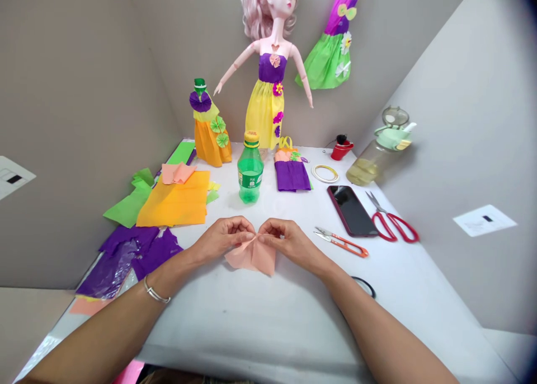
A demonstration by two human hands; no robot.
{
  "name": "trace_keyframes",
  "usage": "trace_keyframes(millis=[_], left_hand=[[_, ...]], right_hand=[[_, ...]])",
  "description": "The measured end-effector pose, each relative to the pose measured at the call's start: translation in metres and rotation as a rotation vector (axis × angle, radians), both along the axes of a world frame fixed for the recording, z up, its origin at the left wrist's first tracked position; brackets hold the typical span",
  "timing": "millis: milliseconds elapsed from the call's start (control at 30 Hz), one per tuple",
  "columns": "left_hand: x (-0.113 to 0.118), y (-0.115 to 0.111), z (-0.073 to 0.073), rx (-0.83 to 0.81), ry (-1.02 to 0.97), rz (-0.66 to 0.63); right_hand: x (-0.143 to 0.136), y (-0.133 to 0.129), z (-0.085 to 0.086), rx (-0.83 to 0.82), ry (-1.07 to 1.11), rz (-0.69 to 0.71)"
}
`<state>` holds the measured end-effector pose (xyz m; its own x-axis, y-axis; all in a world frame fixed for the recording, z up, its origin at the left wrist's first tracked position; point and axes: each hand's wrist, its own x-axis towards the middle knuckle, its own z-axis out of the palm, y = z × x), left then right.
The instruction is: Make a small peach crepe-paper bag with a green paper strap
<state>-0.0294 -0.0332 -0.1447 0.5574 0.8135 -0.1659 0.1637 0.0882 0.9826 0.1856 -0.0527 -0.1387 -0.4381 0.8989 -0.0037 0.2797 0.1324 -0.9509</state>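
Observation:
Both my hands meet at the middle of the table over a piece of peach fabric [254, 258]. Thumb and fingers of my left hand [229, 233] pinch its upper edge. Right beside it, my right hand [283, 235] pinches the same edge, so the cloth gathers between the fingertips and hangs down in loose folds. Whether it is paper or thin cloth is hard to tell. Just behind my hands stands a green plastic bottle [250, 174] with a yellow cap. Orange thread snips [342, 242] lie to the right of my right hand.
Orange [180, 202], green and purple sheets [157, 255] lie at left. On the right are a phone [352, 210], red-handled scissors [394, 224], bangles [325, 174] and a tilted water bottle [371, 157]. A doll [271, 65], a dressed bottle [212, 137] and a small purple dress [292, 174] stand behind.

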Motion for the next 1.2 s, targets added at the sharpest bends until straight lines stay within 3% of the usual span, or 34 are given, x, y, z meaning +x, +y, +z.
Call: trace_keyframes(millis=[233,533,733,1200], left_hand=[[-0.005,0.002,0.004,-0.002,-0.014,-0.048],[0.003,-0.006,-0.005,0.038,-0.055,0.083],[0.006,-0.01,-0.004,0.15,0.042,0.129],[0.005,-0.01,-0.005,0.221,0.075,0.096]], right_hand=[[0.0,0.0,0.002,-0.029,0.021,-0.017],[0.0,0.0,-0.001,-0.026,-0.012,-0.027],[-0.001,0.0,0.0,-0.031,-0.013,0.019],[-0.001,0.0,-0.002,-0.087,0.065,0.013]])
